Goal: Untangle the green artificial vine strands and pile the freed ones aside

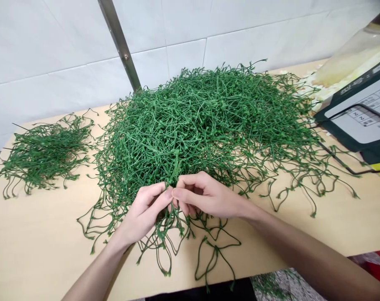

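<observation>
At the centre of the head view, close to the near side of a large tangled heap (193,113) on the pale desk (36,238), the left hand (147,207) and right hand (205,194) meet fingertip to fingertip; both are narrow, thumbs against forefingers, pinching green strands (176,163) whose tips rise just above the fingers; exactly how many strands each hand grips is hidden by the fingers. Below the hands, loose strands (215,255) spread toward the desk's near edge; to the left, well apart from the hands, lies a smaller bundle (48,152), its strands roughly aligned; to the right, a printed package (359,117) leans beside the heap, with white pieces (309,83) behind. As judged from their look, the strands are very light, thin and springy, probably plastic, bending readily yet holding their kinks; they seem little prone to slip or break, though the forked, budded ends likely snag neighbours; the best hold is probably a fingertip pinch on the bare stem just behind a forked end, drawn gently lengthwise.
</observation>
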`<state>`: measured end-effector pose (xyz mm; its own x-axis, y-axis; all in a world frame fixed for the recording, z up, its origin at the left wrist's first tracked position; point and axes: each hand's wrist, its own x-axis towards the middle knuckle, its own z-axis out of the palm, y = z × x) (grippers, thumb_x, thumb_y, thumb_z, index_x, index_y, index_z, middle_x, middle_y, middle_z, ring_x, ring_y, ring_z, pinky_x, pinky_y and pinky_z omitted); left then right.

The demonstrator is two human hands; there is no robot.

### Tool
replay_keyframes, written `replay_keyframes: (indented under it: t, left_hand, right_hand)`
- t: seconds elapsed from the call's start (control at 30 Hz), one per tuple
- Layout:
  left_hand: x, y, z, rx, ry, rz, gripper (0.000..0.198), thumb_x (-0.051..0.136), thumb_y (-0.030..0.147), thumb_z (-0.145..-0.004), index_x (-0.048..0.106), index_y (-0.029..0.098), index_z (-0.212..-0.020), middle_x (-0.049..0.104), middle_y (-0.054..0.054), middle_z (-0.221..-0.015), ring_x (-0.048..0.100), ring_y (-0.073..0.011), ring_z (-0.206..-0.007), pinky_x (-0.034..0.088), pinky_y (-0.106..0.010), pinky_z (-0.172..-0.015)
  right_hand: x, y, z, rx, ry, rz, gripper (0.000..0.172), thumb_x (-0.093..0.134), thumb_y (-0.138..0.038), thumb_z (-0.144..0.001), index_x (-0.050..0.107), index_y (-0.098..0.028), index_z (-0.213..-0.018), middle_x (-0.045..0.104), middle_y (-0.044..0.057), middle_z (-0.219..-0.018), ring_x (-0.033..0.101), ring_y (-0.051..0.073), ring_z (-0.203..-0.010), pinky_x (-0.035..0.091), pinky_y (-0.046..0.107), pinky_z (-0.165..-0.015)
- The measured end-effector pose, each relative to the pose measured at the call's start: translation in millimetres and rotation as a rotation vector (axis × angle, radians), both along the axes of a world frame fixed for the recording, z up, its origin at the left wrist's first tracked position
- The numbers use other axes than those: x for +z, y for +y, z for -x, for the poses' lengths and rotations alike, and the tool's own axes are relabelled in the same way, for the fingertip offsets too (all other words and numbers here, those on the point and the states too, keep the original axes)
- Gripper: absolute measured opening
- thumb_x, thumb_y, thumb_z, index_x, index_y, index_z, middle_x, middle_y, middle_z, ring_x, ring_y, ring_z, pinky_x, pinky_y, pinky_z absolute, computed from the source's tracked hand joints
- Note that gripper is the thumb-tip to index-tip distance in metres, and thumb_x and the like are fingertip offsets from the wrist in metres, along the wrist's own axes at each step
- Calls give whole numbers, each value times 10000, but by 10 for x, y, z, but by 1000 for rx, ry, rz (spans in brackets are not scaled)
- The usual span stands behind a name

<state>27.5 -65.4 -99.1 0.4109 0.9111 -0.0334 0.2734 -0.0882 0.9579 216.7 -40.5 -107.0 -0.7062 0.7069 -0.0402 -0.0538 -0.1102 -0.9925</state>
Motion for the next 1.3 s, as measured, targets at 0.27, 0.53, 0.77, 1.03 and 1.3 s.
replay_keyframes:
  t: [0.27, 0.53, 0.77, 1.03, 1.3]
  left_hand:
    - [-87, 19, 107, -81, -251, 348, 392, 532, 480, -929, 581, 137, -746, 552, -22, -673, 421, -96, -539, 358, -239, -517]
    - [16, 49, 62, -185, -459, 328, 388, 601, 424, -903, 564, 141, -640, 632, -83, -768, 571, -145, -672, 422, -243, -592]
    - [-51, 7, 44, -103, -189, 99, 366, 590, 466, -900, 773, 151, -867, 657, -99, -916, 570, -143, -698, 460, -272, -664]
    - [-113, 24, 8, 181, -407, 204, 266, 805, 362, -733, 658, 157, -819, 604, 2, -699, 547, -87, -553, 447, -190, -516]
    - [-67, 29, -43, 222, -456, 248, 337, 850, 344, -682, 592, 132, -730, 537, 41, -604, 456, -33, -510, 372, -121, -485]
  right_hand:
    - [-46, 29, 4, 130, 173, 69, 365, 484, -444, -978, 530, -149, -769, 650, 32, -717, 557, 79, -590, 440, 225, -579]
    - [-36, 133, -102, -3, 499, -83, 253, 574, -315, -953, 589, -165, -749, 561, 30, -896, 485, 93, -726, 384, 258, -646]
    - [-66, 124, -45, -398, 322, -379, 91, 720, -185, -816, 646, -167, -766, 551, 1, -778, 470, 101, -679, 367, 259, -601]
    - [-51, 79, -14, -516, 216, -624, 141, 693, -212, -837, 614, -173, -727, 582, 13, -730, 508, 127, -695, 404, 294, -648]
    - [-51, 46, 9, -324, 144, -690, 84, 698, -157, -805, 652, -153, -735, 694, 57, -772, 606, 147, -758, 500, 327, -756]
